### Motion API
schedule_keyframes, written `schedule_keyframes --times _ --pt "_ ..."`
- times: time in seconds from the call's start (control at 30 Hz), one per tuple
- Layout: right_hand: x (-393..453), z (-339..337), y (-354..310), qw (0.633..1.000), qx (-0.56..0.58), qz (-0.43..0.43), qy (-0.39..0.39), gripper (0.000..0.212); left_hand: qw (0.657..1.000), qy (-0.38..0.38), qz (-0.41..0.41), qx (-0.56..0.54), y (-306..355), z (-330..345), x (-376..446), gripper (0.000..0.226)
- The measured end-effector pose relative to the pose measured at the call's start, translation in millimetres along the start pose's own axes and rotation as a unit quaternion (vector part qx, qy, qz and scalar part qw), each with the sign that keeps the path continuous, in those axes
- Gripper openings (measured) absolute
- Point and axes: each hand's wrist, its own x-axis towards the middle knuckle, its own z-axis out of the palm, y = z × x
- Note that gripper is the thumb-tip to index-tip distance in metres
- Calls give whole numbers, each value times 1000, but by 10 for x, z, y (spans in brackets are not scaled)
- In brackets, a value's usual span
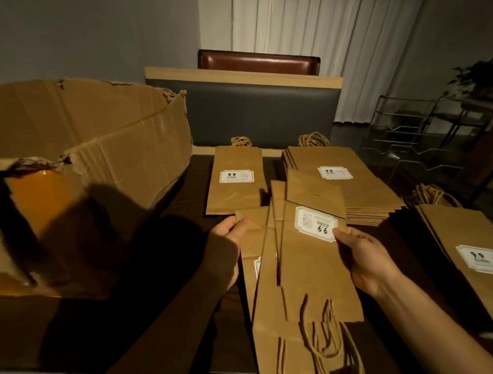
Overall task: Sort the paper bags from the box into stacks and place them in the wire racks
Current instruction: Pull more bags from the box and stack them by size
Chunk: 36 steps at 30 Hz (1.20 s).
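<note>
Left hand [227, 243] and right hand [365, 259] pinching fanned paper bags [307, 271], lower handles cut off

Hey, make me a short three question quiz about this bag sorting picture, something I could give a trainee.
1. True or false: the wire racks already hold paper bags.
2. Which way does the top held bag point its handles? A) toward the person B) toward the cardboard box C) toward the racks
3. Fill in: the left hand and right hand together hold a fan of ___.

Key
1. False: no bags show in the racks.
2. A: its handles hang at the near edge, and its label reads upside down.
3. Paper bags; the sorted stacks, such as the tall stack, lie beyond on the table.
</note>
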Motion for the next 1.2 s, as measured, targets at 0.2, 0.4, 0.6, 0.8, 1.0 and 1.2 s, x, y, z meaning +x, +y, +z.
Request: schedule_keyframes --times 0.2,0.4,0.6,0.8,1.0,1.2 --pt "-131 -177 -232 999 33 -1 -7 22 998 33 43 32 13 -29 14 16" --pt "-212 291 192 994 -83 19 -61 24 999 43 -12 -10 -7 142 -57 37" --pt "-217 432 -438 952 -224 -1 -209 30 986 -74 -95 -112 707 -148 -77 60" --pt "-418 942 -1296 700 -609 -73 -366 32 970 -214 -92 74 1180 -333 -118 28" --pt "-743 1664 -1273 398 -819 -288 -297 11 829 -383 -134 385 1182 -94 -196 48" --pt "-828 1215 -818 502 -566 -653 -24 61 939 -120 47 320 706 -169 -305 42"
